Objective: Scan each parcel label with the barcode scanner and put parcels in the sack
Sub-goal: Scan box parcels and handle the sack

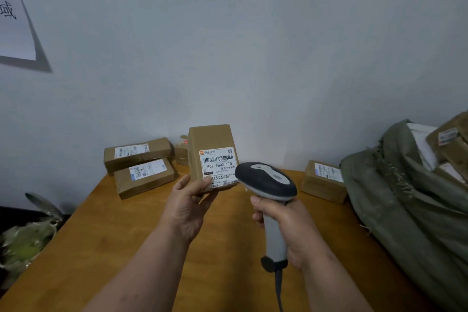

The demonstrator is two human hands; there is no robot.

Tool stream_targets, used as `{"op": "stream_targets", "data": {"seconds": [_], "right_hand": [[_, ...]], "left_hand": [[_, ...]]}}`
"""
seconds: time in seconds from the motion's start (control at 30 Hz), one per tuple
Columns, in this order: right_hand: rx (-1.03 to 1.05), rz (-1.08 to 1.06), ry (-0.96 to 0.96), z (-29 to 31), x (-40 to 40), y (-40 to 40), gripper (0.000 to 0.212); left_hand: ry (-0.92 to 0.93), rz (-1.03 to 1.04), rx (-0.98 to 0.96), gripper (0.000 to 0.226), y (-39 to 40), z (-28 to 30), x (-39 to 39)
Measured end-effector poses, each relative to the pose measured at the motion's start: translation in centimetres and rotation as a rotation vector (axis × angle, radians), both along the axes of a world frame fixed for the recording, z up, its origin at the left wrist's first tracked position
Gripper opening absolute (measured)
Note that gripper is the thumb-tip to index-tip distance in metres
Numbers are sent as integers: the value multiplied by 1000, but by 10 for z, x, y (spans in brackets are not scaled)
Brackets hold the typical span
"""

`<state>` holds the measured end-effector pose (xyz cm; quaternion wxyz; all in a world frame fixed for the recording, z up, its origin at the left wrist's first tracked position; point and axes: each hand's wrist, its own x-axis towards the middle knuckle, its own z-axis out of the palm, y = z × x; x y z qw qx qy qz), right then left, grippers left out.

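- While I stood at the wooden counter (106, 235), my left hand (188, 206) gripped the lower end of a brown parcel (211, 144), thumb pressed on the bottom corner of its white label (219, 166), fingers curled round behind.
- I held that parcel upright, lifted off the counter, with the label and its barcode facing me.
- My right hand (291, 225) was wrapped round the grey handle of the barcode scanner (267, 182), the thumb lying along the front of the handle.
- The scanner's dark head sat just beside the parcel's lower right corner, its nose pointing toward the label; whether it touched the box I could not tell.
- Its cable (278, 289) hung down from the base of the handle.
- On the counter to the left lay two long parcels (141, 167), one behind the other, labels up, with a smaller box (181, 153) tucked behind them against the wall (253, 58).
- To the right lay another labelled parcel (324, 181), just beside the olive-green sack (405, 197).
- The sack slumped on the right end of the counter, its mouth open, with several parcels (448, 144) showing inside.
- A printed sheet (12, 15) hung on the wall at the upper left.
- Below the counter's left edge sat something green wrapped in clear plastic (25, 243), too blurred to name.
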<state>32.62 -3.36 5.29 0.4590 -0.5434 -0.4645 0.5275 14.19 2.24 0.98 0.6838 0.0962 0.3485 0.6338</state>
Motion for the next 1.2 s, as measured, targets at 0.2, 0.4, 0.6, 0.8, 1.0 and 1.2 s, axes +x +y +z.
{"op": "stream_targets", "data": {"seconds": [0.2,0.4,0.6,0.8,1.0,1.2], "right_hand": [[16,29,-24,7,3,-10,24],[24,39,-13,9,6,-16,23],[26,45,-27,10,10,-24,23],[32,61,-44,12,11,-29,19],[49,61,-40,19,9,-31,22],[52,63,-32,23,8,-34,27]], "left_hand": [[5,-10,48,61,-8,5,1],[15,10,50,64,-12,7,1],[26,37,48,71,-16,7,3],[47,34,44,65,-19,9,5],[77,18,31,60,-25,9,9],[99,12,33,60,-29,8,12]]}}
